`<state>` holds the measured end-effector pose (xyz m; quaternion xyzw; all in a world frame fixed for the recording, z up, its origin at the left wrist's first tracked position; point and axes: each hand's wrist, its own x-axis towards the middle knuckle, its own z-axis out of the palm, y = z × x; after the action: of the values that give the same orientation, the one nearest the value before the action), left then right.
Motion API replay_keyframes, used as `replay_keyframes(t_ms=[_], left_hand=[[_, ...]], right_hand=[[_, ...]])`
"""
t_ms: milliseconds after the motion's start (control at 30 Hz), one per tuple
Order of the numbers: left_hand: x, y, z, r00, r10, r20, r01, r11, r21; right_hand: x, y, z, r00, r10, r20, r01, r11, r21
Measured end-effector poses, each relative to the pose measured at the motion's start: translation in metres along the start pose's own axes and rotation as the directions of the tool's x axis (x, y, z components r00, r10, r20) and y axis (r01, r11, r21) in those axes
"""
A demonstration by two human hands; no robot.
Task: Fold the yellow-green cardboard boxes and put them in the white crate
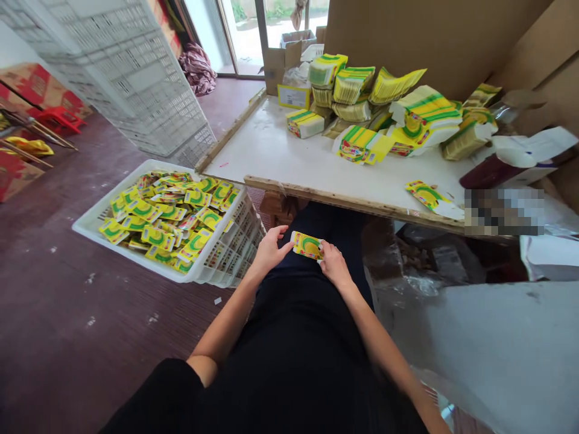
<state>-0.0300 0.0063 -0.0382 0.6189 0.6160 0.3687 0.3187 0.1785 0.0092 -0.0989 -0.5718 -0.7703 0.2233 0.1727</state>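
Note:
A small flat yellow-and-green printed card packet [307,245] is over my lap. Its right end is gripped between the thumb and fingers of my right hand [335,265]. At the other end, the thumb of my left hand [270,250] reaches the packet's edge, while the fingers above stay apart from it. To the left stands a white plastic crate [194,280], heaped with similar yellow-and-green packets [156,237]. A single opened card piece [427,196] lies near the table's front edge.
The white table [253,147] has a raised wooden edge. Stacks of printed cards [362,144] crowd its back, near an open carton [506,160]. Tall stacked crates [136,78] rise behind on the left. Clear plastic [425,283] hangs below the table.

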Motion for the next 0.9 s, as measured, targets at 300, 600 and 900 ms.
replay_keyframes(t_ms=[300,600,900], left_hand=[[-0.004,0.018,0.03,0.991,-0.092,0.101,0.135,0.781,-0.61],[0.007,0.066,0.04,0.949,-0.313,-0.027,0.091,0.355,-0.93],[-0.004,0.05,0.042,0.991,-0.094,-0.098,-0.006,0.693,-0.721]], right_hand=[[-0.008,-0.044,-0.026,0.972,0.091,-0.217,0.061,0.793,0.606],[-0.016,-0.091,-0.041,0.991,-0.085,-0.099,0.128,0.482,0.867],[-0.014,-0.07,-0.048,0.971,0.172,-0.168,0.065,0.487,0.871]])
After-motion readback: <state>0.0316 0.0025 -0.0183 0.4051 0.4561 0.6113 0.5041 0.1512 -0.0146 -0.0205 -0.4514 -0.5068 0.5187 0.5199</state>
